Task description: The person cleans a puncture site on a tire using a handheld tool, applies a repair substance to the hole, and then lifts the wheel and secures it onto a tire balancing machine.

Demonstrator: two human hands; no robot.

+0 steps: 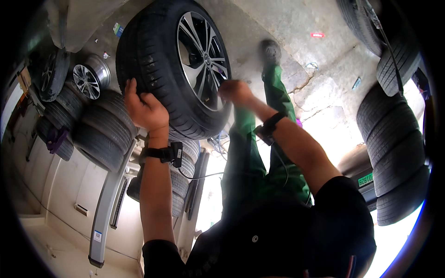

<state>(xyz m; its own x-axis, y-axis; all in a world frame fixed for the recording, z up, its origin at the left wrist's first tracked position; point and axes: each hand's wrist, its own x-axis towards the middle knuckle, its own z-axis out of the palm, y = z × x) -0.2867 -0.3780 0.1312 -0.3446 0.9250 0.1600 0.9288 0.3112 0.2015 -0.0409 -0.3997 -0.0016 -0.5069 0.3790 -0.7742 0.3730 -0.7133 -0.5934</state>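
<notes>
Hands [146, 110] [237, 92] at wheel [172, 69]; cracked concrete floor [282, 23]; stacked tyres [394, 143] either side

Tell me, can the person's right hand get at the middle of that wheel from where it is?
Probably yes: the right hand, though blurred, is by the edge of the spoked rim, and nothing visible blocks its way to the centre cap.

We see 1 black tyre [153, 58] mounted on a silver-and-black rim [206, 59], tilted in front of us, spoked face turned right, grooved tread toward our left.
</notes>
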